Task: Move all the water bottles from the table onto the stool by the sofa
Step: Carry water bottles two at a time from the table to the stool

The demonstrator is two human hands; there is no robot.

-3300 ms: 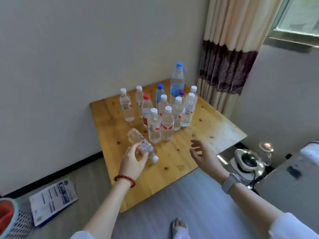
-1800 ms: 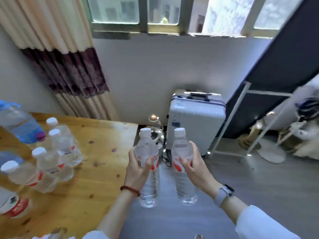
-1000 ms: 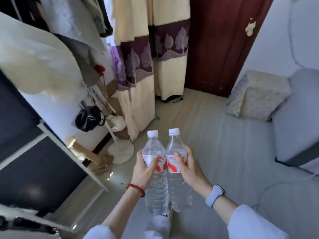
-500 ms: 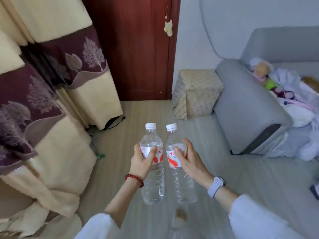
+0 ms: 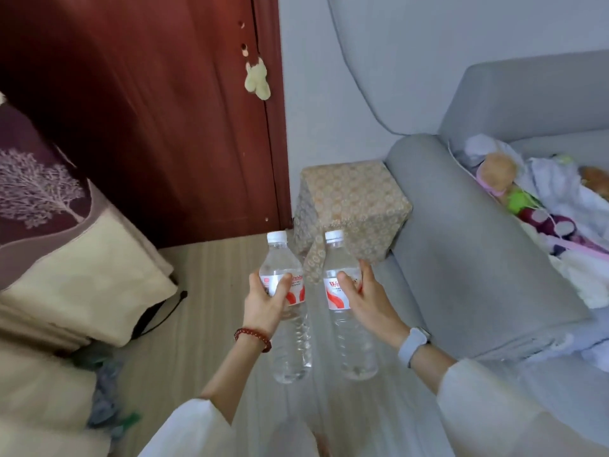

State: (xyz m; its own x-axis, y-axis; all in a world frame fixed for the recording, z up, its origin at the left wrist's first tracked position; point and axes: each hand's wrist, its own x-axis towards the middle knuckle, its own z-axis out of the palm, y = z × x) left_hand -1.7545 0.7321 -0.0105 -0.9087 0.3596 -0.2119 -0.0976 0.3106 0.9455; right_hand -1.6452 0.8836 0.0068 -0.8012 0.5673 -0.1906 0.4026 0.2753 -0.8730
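Left hand: the left hand (image 5: 265, 303) has fingers and thumb curled round the label band of the left bottle (image 5: 287, 311), gripping it in the air; a red bead bracelet (image 5: 253, 338) sits on the wrist.
Right hand: the right hand (image 5: 365, 300) has fingers wrapped round the label of the right bottle (image 5: 346, 308), holding it in the air; a pale watch (image 5: 412, 345) sits on the wrist.
Left bottle: clear plastic, white cap, red and white label, upright, over the floor (image 5: 204, 311).
Right bottle: same make, upright, just beside the left bottle, the two apart by a narrow gap.
Stool: the stool (image 5: 354, 206) is a cube covered in patterned beige cloth, standing on the floor beyond the bottles, its top bare.
Sofa: the grey sofa (image 5: 468, 245) stands just right of the stool, its armrest against the stool's side; soft toys (image 5: 501, 176) and white cloth (image 5: 566, 192) lie on the seat.
Door: the dark red door (image 5: 164, 110) stands behind and left of the stool, with a small pale plush (image 5: 257, 79) hanging near its edge.
Curtain: a cream and purple curtain (image 5: 49, 225) with a tree print hangs at the left.
Sleeves: white sleeves (image 5: 487, 407) cover both forearms.
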